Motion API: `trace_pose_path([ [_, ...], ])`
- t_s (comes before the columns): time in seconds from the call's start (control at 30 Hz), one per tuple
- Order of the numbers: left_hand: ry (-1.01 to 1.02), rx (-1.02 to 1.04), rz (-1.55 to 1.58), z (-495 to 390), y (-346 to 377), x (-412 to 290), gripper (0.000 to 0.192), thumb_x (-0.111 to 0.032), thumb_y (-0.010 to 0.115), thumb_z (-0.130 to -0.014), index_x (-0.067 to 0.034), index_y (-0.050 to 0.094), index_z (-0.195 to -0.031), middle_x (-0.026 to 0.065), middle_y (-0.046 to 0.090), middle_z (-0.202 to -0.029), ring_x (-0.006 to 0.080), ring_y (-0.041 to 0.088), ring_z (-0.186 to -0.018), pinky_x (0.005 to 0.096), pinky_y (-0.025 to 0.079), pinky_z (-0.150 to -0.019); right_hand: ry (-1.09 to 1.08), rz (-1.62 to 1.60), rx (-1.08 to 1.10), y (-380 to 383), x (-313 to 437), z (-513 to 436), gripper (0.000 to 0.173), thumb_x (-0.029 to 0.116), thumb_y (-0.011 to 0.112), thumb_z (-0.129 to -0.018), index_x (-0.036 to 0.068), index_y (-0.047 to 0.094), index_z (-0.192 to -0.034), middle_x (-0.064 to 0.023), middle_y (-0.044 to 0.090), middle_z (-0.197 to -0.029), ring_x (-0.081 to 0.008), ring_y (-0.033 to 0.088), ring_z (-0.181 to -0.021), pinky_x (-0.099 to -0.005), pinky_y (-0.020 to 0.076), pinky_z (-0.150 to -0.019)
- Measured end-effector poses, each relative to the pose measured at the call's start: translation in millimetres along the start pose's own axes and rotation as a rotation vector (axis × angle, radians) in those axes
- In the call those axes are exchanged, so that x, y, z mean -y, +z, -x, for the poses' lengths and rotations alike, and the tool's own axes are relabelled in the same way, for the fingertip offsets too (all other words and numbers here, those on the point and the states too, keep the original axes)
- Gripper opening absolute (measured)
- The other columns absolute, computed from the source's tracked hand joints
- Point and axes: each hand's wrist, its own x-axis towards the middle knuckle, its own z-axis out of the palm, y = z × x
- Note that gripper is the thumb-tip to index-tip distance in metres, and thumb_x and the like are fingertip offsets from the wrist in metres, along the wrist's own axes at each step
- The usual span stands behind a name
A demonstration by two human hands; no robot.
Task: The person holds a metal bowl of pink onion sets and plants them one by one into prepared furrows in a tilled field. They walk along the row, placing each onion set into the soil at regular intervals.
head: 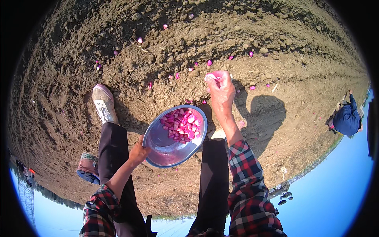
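My left hand (139, 151) grips the rim of a round metal basin (160, 149), which is tilted in front of me. Inside the basin lies a heap of pink-stained pieces (182, 126) that look like garlic cloves. Out over the soil, my right hand (222, 89) pinches a pale pink clove (210, 77) between thumb and fingers. More bright pink cloves lie on the ground beyond that hand, among them one clove (209, 62) just past the fingertips and another clove (252, 88) to its right.
Tilled, cloddy soil (177, 41) with shallow furrows spreads all around. My left shoe (104, 102) is planted left of the basin. A bucket-like container (88, 167) stands by my left leg. At far right a person in dark blue (346, 120) is bent low. Machinery (281, 191) shows near the horizon.
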Motion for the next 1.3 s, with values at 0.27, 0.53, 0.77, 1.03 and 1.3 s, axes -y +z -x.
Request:
trace_pose_path([
  [0.27, 0.006, -0.014, -0.116, 6.0, -6.9, -21.6, 0.052, -0.034, 0.060, -0.082, -0.016, 0.043, -0.128, 0.0242, 0.067, -0.099, 0.0442, 0.064, -0.095, 0.0498, 0.048, -0.082, -0.442, 0.846, -0.264, 4.7, 47.4, -224.7, 0.026, 0.035, 0.062, -0.089, 0.012, 0.061, -0.102, -0.0126, 0.070, -0.082, -0.0303, 0.070, -0.074, -0.0438, 0.0515, -0.065],
  [0.53, -0.040, -0.023, -0.185, 7.7, -5.8, -30.1, 0.054, -0.033, 0.058, -0.083, -0.017, 0.040, -0.131, 0.0259, 0.067, -0.100, 0.0451, 0.063, -0.098, 0.0518, 0.048, -0.081, -0.282, 1.006, -0.242, 35.6, 38.0, -252.1, 0.024, 0.031, 0.058, -0.091, 0.011, 0.062, -0.104, -0.0110, 0.070, -0.082, -0.0289, 0.068, -0.076, -0.0424, 0.0511, -0.069],
  [0.77, -0.028, -0.030, -0.134, 1.3, -4.8, -11.8, 0.050, -0.034, 0.060, -0.085, -0.017, 0.045, -0.129, 0.0224, 0.068, -0.096, 0.0425, 0.065, -0.091, 0.0489, 0.049, -0.079, -0.490, 0.729, -0.180, 15.4, 38.4, -194.6, 0.023, 0.021, 0.057, -0.093, 0.007, 0.063, -0.110, -0.0062, 0.069, -0.082, -0.0181, 0.066, -0.074, -0.0322, 0.0507, -0.067],
  [1.03, 0.021, -0.040, -0.106, -0.2, -3.1, -2.5, 0.048, -0.030, 0.058, -0.084, -0.014, 0.046, -0.128, 0.0237, 0.067, -0.094, 0.0421, 0.065, -0.091, 0.0486, 0.050, -0.079, 0.005, 0.209, 0.355, 8.2, -36.0, 71.2, 0.011, 0.013, 0.058, -0.090, 0.007, 0.064, -0.098, -0.0134, 0.069, -0.094, -0.0292, 0.068, -0.086, -0.0385, 0.0522, -0.078],
  [1.3, 0.119, -0.009, 0.044, -1.9, 1.9, 10.1, 0.048, -0.032, 0.058, -0.086, -0.008, 0.048, -0.127, 0.0199, 0.068, -0.092, 0.0371, 0.067, -0.087, 0.0454, 0.051, -0.078, 0.054, 0.651, 0.206, 79.7, -114.4, 140.5, 0.024, 0.018, 0.064, -0.087, 0.004, 0.051, -0.102, -0.0237, 0.051, -0.130, -0.0430, 0.062, -0.098, -0.0505, 0.0539, -0.074],
])
